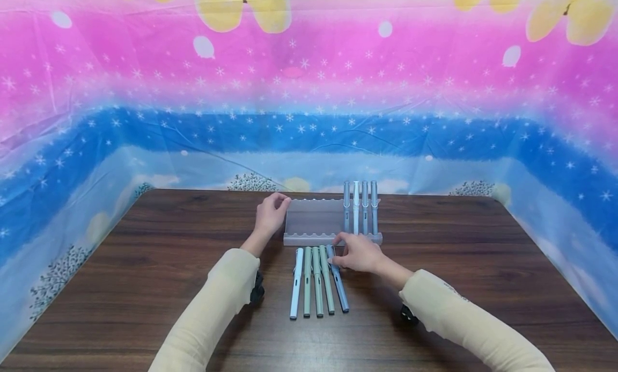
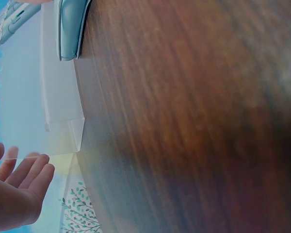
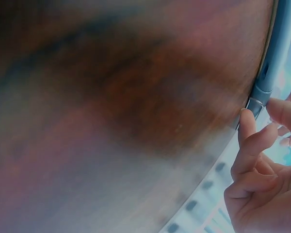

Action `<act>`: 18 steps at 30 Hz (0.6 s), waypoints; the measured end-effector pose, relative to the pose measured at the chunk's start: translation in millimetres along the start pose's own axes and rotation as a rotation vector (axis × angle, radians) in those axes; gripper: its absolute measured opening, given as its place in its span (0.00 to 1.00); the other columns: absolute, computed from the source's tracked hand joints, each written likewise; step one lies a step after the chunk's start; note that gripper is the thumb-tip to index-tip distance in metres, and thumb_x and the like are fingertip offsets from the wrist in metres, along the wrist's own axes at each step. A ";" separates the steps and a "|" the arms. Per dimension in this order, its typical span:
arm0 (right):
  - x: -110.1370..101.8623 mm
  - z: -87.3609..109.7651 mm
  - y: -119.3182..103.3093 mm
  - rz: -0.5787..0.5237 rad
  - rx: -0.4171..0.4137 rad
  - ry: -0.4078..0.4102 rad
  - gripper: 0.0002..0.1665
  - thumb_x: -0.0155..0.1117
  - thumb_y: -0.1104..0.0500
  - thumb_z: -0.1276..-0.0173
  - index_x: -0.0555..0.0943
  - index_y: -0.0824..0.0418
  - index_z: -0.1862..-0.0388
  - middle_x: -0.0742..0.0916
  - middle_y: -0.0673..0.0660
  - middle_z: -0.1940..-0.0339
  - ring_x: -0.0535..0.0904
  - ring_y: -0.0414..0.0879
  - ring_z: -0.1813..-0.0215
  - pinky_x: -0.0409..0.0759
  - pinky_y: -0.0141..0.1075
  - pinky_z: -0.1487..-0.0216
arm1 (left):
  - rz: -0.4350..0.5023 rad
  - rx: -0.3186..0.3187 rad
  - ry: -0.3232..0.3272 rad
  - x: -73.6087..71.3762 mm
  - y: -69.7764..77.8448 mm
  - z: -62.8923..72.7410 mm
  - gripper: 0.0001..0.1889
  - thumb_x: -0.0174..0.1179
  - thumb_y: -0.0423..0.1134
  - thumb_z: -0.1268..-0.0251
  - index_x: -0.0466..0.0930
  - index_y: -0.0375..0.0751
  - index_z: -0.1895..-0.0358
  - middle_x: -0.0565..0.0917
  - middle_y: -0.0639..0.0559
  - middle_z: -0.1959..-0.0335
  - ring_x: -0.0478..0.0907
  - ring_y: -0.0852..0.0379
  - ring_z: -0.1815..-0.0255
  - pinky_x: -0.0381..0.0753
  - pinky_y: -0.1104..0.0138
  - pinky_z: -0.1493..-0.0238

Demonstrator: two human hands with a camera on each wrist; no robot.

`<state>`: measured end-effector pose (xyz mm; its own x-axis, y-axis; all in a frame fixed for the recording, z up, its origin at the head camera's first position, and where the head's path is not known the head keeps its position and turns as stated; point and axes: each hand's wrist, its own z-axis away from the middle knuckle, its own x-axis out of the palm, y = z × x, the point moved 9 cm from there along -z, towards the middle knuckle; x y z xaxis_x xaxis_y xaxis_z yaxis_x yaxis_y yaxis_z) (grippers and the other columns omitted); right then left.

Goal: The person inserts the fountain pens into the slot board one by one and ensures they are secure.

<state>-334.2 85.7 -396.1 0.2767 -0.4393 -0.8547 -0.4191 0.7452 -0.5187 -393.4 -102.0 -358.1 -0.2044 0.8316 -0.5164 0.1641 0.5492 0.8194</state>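
A translucent pen rack (image 1: 314,217) with notched edges stands toward the back of the table. At its upper left corner, my left hand (image 1: 270,215) holds the edge between thumb and fingers; the left wrist view has this hand (image 2: 20,191) by the rack's end (image 2: 60,97). Thumb and index finger of my right hand (image 1: 359,252) pinch the clip end of a blue-grey capped pen (image 1: 341,294), the rightmost in a row in front of the rack. Close up, the fingertips (image 3: 247,116) sit on either side of that pen (image 3: 279,48).
Left of the gripped pen lie a pale blue pen (image 1: 296,286) and three green pens (image 1: 317,286). Several pens (image 1: 365,205) stand upright in the rack's right part. A patterned cloth (image 1: 309,130) borders the brown wooden table (image 1: 193,216) at the back and sides.
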 end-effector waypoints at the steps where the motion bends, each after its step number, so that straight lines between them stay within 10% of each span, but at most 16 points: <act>1: 0.4 0.0 0.1 0.004 -0.002 -0.004 0.23 0.62 0.51 0.43 0.73 0.61 0.52 0.78 0.46 0.87 0.71 0.40 0.85 0.65 0.32 0.86 | 0.000 0.001 0.001 -0.1 0.1 0.1 0.14 0.48 0.41 0.35 0.76 0.34 0.57 0.78 0.41 0.58 0.73 0.45 0.56 0.70 0.56 0.56; 18: -0.9 7.3 12.3 -0.103 -0.026 -0.139 0.18 0.57 0.59 0.37 0.72 0.63 0.50 0.79 0.53 0.85 0.71 0.43 0.87 0.71 0.34 0.85 | -0.029 0.003 0.021 -0.8 -0.4 -1.6 0.13 0.49 0.41 0.35 0.76 0.34 0.59 0.80 0.41 0.61 0.74 0.46 0.58 0.70 0.57 0.56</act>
<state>-333.3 99.0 -401.5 0.4360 -0.4377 -0.7864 -0.4037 0.6858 -0.6055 -394.9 -103.0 -357.6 -0.2297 0.8132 -0.5347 0.1605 0.5735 0.8033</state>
